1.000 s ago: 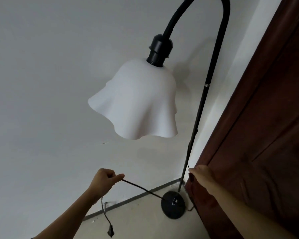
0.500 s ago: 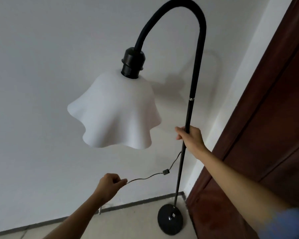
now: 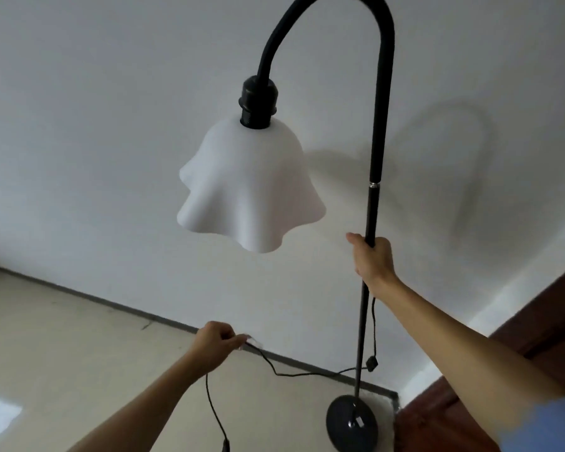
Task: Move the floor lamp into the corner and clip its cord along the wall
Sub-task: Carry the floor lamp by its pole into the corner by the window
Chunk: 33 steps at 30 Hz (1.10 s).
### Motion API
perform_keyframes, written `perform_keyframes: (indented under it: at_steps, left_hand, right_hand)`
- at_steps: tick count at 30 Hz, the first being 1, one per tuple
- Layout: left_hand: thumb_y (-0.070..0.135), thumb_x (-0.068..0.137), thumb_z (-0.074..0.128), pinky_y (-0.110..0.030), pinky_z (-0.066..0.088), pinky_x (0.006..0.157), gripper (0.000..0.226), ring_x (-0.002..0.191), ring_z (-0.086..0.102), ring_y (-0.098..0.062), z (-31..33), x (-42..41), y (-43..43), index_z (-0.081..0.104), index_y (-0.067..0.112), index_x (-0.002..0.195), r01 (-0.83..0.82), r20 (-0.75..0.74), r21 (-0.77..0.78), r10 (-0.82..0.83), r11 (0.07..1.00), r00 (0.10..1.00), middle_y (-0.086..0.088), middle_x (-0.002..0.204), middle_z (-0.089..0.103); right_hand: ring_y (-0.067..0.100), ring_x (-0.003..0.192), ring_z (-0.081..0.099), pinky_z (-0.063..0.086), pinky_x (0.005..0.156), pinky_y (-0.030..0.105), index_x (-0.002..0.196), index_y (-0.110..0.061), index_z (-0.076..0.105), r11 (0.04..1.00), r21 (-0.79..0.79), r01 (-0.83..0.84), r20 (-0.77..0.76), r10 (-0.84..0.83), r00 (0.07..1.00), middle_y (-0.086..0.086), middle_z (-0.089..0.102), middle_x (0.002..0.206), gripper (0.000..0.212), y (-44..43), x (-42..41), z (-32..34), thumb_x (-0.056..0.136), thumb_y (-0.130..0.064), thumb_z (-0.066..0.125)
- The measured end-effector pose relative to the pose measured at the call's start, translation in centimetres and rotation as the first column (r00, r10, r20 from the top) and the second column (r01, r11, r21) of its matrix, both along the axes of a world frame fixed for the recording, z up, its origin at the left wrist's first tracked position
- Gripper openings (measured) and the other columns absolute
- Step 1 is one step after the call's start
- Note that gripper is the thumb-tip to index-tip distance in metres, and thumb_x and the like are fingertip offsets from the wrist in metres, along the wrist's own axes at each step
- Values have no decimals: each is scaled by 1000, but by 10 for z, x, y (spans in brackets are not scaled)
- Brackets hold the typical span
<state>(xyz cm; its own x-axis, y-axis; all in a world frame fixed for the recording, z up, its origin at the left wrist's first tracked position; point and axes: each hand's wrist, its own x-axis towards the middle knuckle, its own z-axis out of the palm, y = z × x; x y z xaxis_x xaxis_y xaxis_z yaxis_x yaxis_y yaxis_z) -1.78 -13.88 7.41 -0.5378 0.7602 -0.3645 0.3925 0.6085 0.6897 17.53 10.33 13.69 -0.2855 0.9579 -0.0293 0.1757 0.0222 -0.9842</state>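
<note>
A black floor lamp [image 3: 377,132] with a curved neck and a wavy white shade [image 3: 248,187] stands on its round base [image 3: 351,422] near the corner by the wall. My right hand [image 3: 371,259] is wrapped around the pole at mid height. My left hand [image 3: 214,347] pinches the thin black cord [image 3: 294,373] low beside the grey skirting, with something small and pale at the fingertips. From that hand the cord runs right to an inline switch [image 3: 371,363] beside the pole, and a loose end hangs down to the bottom edge.
A white wall [image 3: 95,141] meets the beige floor [image 3: 62,347] along a grey skirting strip [image 3: 88,296]. A dark brown wooden door or cabinet [image 3: 535,324] fills the lower right, right of the lamp base.
The view has swung left and down, showing more floor. My right hand moved up the pole and grips it. My left hand dropped with the cord to the skirting.
</note>
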Motion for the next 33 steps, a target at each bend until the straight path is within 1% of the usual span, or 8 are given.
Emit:
perform_keyframes:
  at_steps: [4,8,10,17,19,22,29,33]
  left_hand:
    - [24,86,66,-25,32,50,32,43,36,-10,11,-27,-47,58,14,57,-153,-4,7,153,988,988,7,44,41]
    - [26,87,65,-26,33,53,30,46,37,-12,15,-62,-101,62,10,61,-285,-8,-7,285,959,959,3,47,41]
    - [26,86,66,-28,34,56,31,48,38,-14,16,-81,-128,61,10,60,-341,-9,-12,341,940,940,2,48,42]
    - [25,86,65,-27,33,54,34,46,36,-12,22,-184,-217,57,14,55,-441,-37,-20,440,897,897,4,46,40]
    - [25,86,65,-27,32,54,34,46,36,-13,29,-218,-241,57,14,55,-470,-39,-13,469,883,882,3,46,39]
    - [24,87,64,-26,33,55,32,46,36,-13,41,-268,-277,58,13,57,-509,-47,-9,508,861,860,2,46,40]
    - [25,88,64,-25,30,50,33,46,36,-12,63,-369,-352,57,12,58,-623,-57,51,625,780,778,3,47,40]
    - [26,87,65,-26,33,52,32,47,38,-12,59,-431,-389,58,11,59,-684,-69,69,688,726,723,3,48,42]
  right_hand:
    - [16,42,23,20,43,26,54,-22,25,995,17,-103,18,103,995,1,26,49,46,-27,-59,7,80,-31,61]
    - [11,34,22,19,37,19,51,-23,24,972,38,-232,10,232,973,-7,26,41,48,-63,-126,17,82,-27,61]
    - [10,33,21,19,36,18,51,-23,23,958,39,-284,1,284,959,-10,25,39,49,-85,-161,22,82,-26,61]
    - [14,37,22,21,40,24,52,-23,24,913,51,-404,-17,405,914,-5,25,42,47,-159,-293,35,82,-28,59]
    - [16,40,22,21,43,27,53,-22,24,900,45,-433,-27,435,900,-1,25,47,44,-182,-335,41,81,-29,58]
    - [16,40,21,20,44,28,53,-22,23,878,54,-476,-49,478,877,-1,24,47,44,-219,-399,51,81,-27,57]
    - [17,42,18,18,46,32,52,-23,20,818,79,-570,-132,575,807,0,21,47,45,-291,-542,70,79,-25,56]
    - [18,43,19,19,46,32,52,-25,21,785,87,-614,-161,619,769,0,22,48,43,-330,-631,77,75,-28,57]
